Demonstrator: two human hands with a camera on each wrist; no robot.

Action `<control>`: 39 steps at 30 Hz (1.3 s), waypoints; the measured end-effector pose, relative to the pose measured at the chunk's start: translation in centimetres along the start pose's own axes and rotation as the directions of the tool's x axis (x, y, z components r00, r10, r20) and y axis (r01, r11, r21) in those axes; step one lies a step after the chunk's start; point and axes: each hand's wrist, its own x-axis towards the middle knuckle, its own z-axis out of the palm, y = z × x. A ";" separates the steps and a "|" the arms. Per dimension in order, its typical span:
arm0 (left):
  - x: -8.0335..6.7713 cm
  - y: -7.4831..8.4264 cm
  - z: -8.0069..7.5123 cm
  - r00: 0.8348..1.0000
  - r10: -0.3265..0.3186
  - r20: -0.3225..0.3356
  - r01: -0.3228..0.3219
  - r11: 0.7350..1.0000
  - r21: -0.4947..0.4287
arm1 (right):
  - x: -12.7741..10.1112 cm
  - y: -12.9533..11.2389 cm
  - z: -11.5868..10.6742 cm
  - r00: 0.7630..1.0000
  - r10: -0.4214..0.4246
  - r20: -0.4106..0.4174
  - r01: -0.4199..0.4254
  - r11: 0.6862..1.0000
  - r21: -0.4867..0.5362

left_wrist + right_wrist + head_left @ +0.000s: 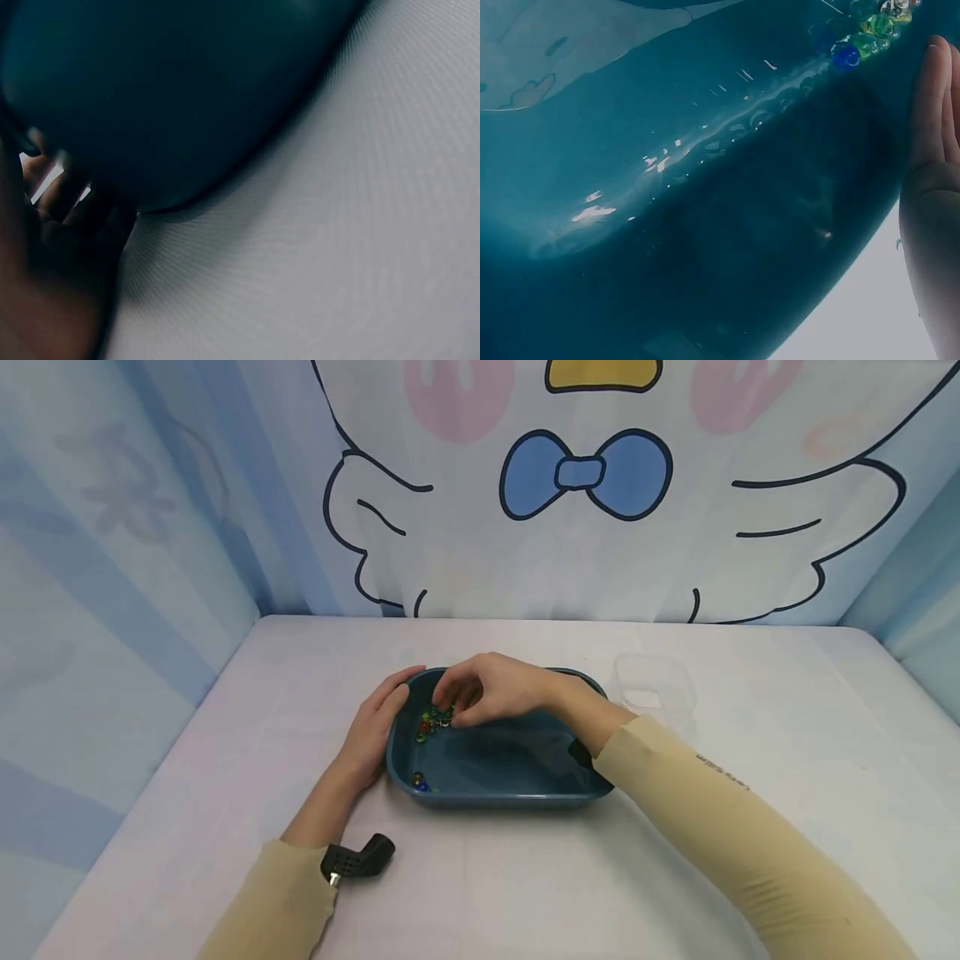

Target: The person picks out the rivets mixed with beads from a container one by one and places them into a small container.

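Observation:
A dark teal tray (510, 768) stands on the table. My left hand (369, 731) holds its left end, with the thumb at the rim and the fingers along the outer wall; the left wrist view shows those fingers (60, 187) dim against the tray's side. Inside, at the left end, lies a cluster of coloured glass marbles (425, 727). Over it my right hand (498, 689) reaches down with fingers loosely bent and thumb apart from them. In the right wrist view, its extended finger (930, 105) is beside the marbles (862, 41).
Nearer the tray's front left corner lie a few more marbles (420, 783). A clear plastic container (654, 681) stands behind the right forearm. The white-covered table (480, 877) ends at a patterned curtain (585, 560) at the back.

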 end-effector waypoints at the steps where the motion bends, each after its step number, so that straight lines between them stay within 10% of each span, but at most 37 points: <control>1: 0.0 0.0 0.1 1.000 0.001 0.001 -0.001 1.000 0.000 | 0.0 0.1 0.0 1.000 0.008 -0.001 -0.008 1.000 -0.004; 39: -0.2 0.0 0.0 1.000 0.012 -0.006 -0.012 0.999 0.030 | 0.5 0.2 0.8 0.983 0.140 0.119 -0.117 0.975 -0.187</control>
